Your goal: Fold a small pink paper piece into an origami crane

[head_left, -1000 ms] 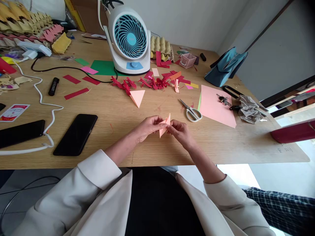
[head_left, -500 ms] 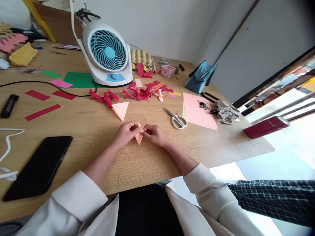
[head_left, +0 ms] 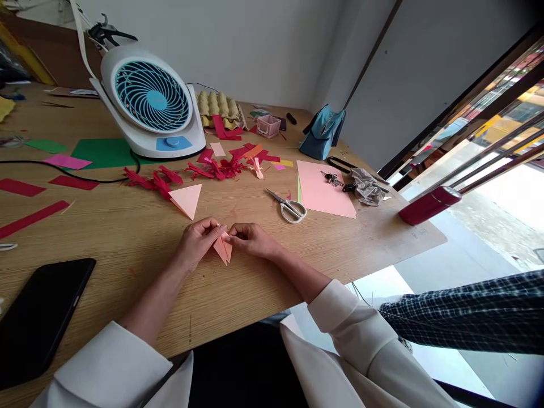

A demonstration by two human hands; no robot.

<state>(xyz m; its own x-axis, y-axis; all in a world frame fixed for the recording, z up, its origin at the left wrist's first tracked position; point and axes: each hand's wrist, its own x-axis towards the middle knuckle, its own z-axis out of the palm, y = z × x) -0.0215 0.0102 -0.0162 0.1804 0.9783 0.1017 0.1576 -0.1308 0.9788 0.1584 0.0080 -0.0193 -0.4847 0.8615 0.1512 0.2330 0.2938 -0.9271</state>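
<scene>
Between my two hands is a small piece of folded pink paper (head_left: 223, 250), its split points facing down toward me. My left hand (head_left: 196, 243) pinches it from the left, thumb across its upper part. From the right, my right hand (head_left: 250, 240) grips its upper right edge between thumb and forefinger. Just beyond my left hand lies a larger folded pink paper triangle (head_left: 187, 200). White-handled scissors (head_left: 287, 205) rest beyond my right hand with their blades pointing away to the left. The top of the held paper is partly hidden by my fingers.
A white fan (head_left: 155, 105) stands at the back, with red paper cuttings (head_left: 215, 169) before it. To the right are pink sheets (head_left: 325, 190) with keys, a blue bag (head_left: 322, 133) and a red flask (head_left: 429, 205). A black phone (head_left: 42, 317) lies left. Someone's checked trouser leg (head_left: 471, 314) shows at right.
The view has swung to the right. The folded paper has opened somewhat: its lower end now shows separate points. Both hands keep their pinch on it.
</scene>
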